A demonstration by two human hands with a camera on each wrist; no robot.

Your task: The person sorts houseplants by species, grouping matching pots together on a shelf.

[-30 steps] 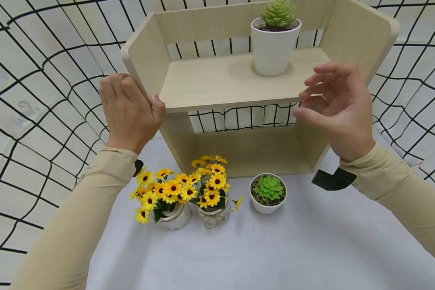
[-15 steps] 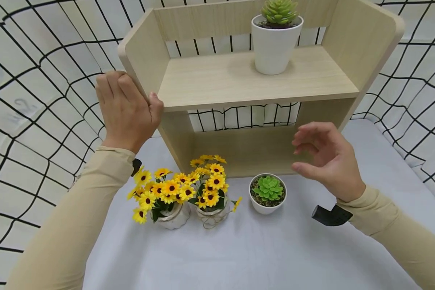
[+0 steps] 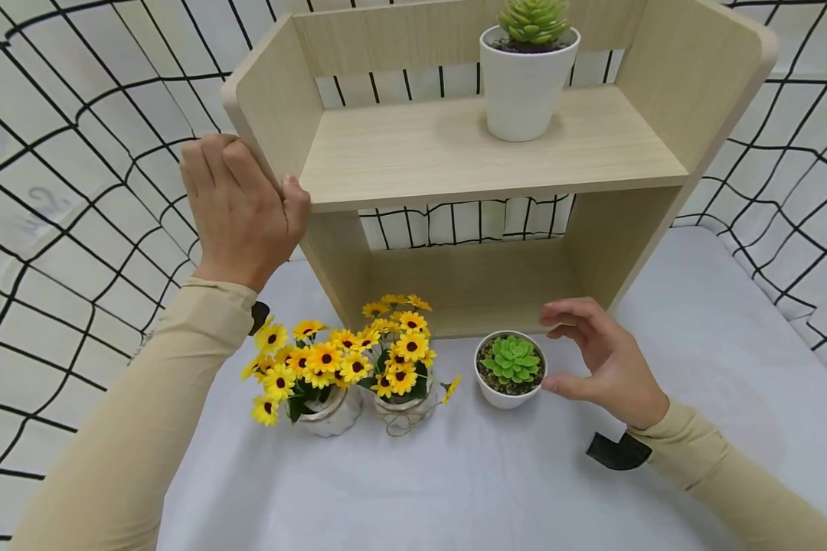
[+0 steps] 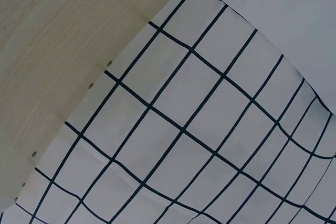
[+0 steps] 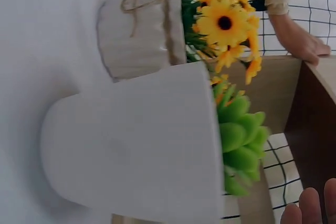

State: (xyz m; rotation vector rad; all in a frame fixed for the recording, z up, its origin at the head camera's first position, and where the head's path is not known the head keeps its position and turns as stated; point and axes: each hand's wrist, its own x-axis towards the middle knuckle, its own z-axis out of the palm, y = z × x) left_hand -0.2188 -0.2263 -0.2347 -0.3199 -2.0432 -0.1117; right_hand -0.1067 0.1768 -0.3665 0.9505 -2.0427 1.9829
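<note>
While left hand (image 3: 241, 210) grips shelf (image 3: 455, 153) side, fingertips hidden; right hand (image 3: 603, 363) fingers spread beside succulent pot (image 3: 510, 370), contact unclear.

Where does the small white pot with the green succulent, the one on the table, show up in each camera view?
Head view: the small succulent pot stands on the white table, lower centre, just left of the right hand.
Left wrist view: not in it; only the shelf side and grid cloth show.
Right wrist view: it fills the centre, lying sideways in the picture.
Shared landmark: the twine-tied sunflower pot next to it.
</note>
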